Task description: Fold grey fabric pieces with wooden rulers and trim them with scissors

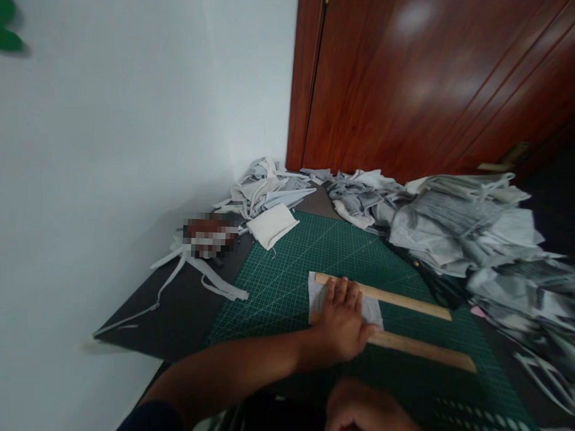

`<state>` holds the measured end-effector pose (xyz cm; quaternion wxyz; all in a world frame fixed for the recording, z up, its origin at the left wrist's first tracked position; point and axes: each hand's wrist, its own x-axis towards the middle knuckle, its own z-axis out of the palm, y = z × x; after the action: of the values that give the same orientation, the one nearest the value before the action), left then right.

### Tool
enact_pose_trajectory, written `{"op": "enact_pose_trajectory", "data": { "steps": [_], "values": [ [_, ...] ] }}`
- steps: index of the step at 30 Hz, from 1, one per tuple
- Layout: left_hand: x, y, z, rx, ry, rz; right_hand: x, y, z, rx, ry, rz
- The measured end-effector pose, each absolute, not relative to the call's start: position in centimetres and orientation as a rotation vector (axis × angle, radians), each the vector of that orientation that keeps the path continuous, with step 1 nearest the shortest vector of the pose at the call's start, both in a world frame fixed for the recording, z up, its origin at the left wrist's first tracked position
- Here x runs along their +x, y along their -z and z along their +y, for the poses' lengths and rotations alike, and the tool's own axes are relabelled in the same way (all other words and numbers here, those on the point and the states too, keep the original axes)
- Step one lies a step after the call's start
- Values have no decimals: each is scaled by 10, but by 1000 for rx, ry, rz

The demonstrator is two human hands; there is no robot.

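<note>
A: Pressing down flat, that left hand (343, 324) has its fingers together and stretched out over a small grey cloth piece (318, 298), with the forearm reaching in from seven o'clock.

B: And the cloth sits on the green cutting mat (285, 272), between two wooden rulers?

A: Yes. The far ruler (388, 297) runs along the cloth's upper edge under the fingertips; the near ruler (424, 349) lies under the thumb and stretches away to three o'clock.

B: The right hand (370, 413)?

A: Low at six o'clock, curled in, knuckles up, close to the camera. Whether it grips anything I cannot tell.

B: Around the mat?

A: A big heap of grey cloth (457, 228) crowds the mat's edge from twelve to three o'clock. A folded white cloth (272, 224) sits at eleven, with loose strips (210, 282) trailing off at nine on the dark table (180, 318). A brown door (438, 82) stands behind.
</note>
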<state>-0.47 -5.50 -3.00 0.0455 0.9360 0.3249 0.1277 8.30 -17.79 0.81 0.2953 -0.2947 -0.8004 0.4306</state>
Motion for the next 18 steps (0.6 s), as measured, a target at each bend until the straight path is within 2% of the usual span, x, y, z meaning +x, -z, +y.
{"op": "enact_pose_trajectory", "data": {
  "steps": [3, 5, 9, 11, 18],
  "values": [
    [-1, 37, -51, 2778, -342, 1033, 80, -57, -132, -814, -997, -2136],
    [-1, 38, -52, 2758, -356, 1072, 80, -69, -90, -815, -874, -2255],
    [-7, 32, -58, 2766, -396, 1050, 88, -54, -8, -884, -618, -2464],
    [-9, 28, -59, 2783, -403, 1052, 93, -43, 20, -867, -585, -2534],
    [-7, 24, -57, 2823, -338, 1057, 101, -31, 47, -713, -544, -2839]
  ]
}}
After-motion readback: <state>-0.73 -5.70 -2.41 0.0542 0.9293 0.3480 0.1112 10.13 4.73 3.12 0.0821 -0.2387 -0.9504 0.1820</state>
